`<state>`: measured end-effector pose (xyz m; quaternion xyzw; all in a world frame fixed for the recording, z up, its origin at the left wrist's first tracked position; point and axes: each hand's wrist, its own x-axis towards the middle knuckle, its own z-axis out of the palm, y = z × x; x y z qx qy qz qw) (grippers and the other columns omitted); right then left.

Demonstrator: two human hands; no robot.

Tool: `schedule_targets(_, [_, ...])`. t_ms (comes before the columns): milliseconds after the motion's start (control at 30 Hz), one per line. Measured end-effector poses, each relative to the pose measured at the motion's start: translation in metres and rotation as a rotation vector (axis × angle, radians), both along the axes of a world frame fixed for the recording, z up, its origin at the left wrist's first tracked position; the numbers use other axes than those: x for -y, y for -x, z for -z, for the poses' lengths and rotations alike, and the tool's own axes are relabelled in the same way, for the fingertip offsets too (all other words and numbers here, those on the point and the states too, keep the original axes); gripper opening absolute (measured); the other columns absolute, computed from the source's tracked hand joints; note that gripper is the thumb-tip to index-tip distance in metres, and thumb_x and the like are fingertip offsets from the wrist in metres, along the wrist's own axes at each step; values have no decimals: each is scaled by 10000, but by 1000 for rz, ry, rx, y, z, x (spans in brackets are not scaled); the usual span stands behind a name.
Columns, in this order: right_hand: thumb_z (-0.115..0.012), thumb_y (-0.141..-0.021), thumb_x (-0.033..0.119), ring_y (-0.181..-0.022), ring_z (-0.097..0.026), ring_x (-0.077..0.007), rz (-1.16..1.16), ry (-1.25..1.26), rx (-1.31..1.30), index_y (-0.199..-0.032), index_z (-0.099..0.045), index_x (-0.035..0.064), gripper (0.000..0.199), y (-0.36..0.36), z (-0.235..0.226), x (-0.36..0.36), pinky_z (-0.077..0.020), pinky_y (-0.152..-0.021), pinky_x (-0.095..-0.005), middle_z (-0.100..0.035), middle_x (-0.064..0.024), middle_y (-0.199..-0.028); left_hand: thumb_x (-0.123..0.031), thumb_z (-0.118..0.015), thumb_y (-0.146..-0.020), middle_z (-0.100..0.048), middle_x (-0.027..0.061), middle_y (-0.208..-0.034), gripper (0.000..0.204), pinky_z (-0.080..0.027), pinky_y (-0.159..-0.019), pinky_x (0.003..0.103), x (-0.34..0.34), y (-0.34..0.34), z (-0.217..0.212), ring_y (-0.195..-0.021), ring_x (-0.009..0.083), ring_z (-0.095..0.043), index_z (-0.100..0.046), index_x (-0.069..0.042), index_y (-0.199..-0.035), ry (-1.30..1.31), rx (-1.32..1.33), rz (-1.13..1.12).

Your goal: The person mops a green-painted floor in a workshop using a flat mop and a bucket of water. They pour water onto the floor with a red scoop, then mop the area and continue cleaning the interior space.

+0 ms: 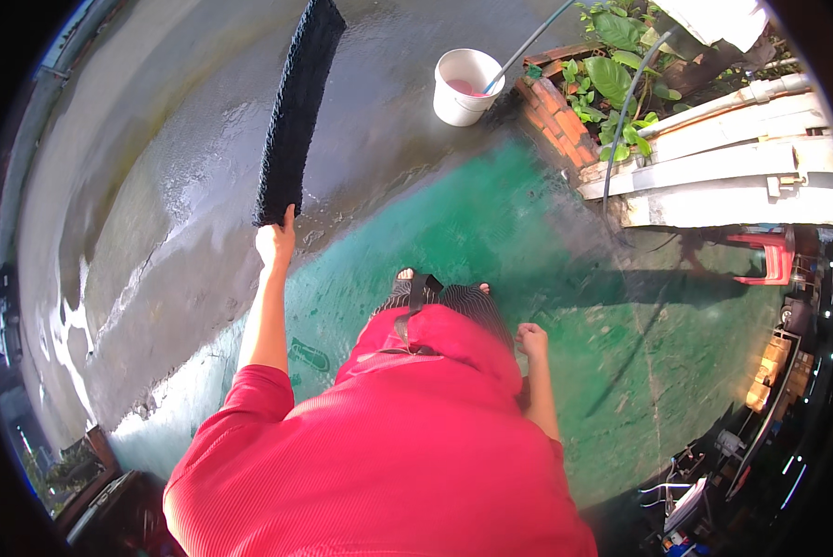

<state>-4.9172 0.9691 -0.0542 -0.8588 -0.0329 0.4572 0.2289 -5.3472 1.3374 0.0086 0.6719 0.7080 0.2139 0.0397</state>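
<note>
Left hand (pixel 275 243) grips long, black, shaggy mat (pixel 296 121), upper left; right hand (pixel 531 341) loosely fisted; wet grey floor (pixel 193 176) meets smooth green floor (pixel 565 371).

We saw a bright red top (pixel 388 455), its near part finely ribbed. Its left sleeve (pixel 257 395) ended near the elbow, leaving the left forearm (pixel 266 320) bare. Farther off, a dark strap (pixel 418 292) hung in front of dark trousers (pixel 477 304) with thin pale stripes. At the far end, we saw bare toes (pixel 405 274).
</note>
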Motion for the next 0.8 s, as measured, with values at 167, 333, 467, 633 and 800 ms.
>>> schedule_targets(167, [-530,-801,152,-698,-587,-147,-3,-17,-23,-913,-590,75,148,2,6,-2,-470,-552,-323,-599,-28,-794,-528,-531,-772,-555,177,-553,517,-431,-515,421,-3,-8,-2,-517,346,-558,-593,-28,-652,35,55,-28])
schedule_targets(333, [-554,-789,166,-652,-595,-130,32,-21,-19,-898,-601,76,148,6,3,0,-441,-464,-279,-609,-26,-765,-543,-522,-770,-557,179,-559,539,-436,-536,423,-4,-8,-2,-541,351,-564,-591,-22,-652,54,77,-34])
schedule_targets(467, [-553,-786,161,-638,-590,-127,46,-5,-19,-899,-599,72,151,6,6,6,-439,-463,-279,-609,-25,-760,-548,-515,-771,-565,193,-582,557,-439,-551,428,-5,-11,-4,-559,366,-567,-597,-7,-670,80,93,-28])
schedule_targets(633, [-545,-786,152,-609,-582,-123,45,-29,-21,-891,-594,52,153,11,9,5,-420,-431,-256,-599,-26,-724,-554,-510,-769,-581,229,-662,572,-444,-595,437,-14,-6,5,-636,396,-574,-609,9,-739,82,128,8])
schedule_targets(800, [-524,-806,163,-719,-585,-137,8,-7,-57,-911,-573,79,144,22,1,-4,-470,-572,-318,-596,-23,-806,-550,-510,-769,-584,251,-715,568,-446,-631,435,-13,1,9,-694,407,-575,-612,9,-786,194,167,24])
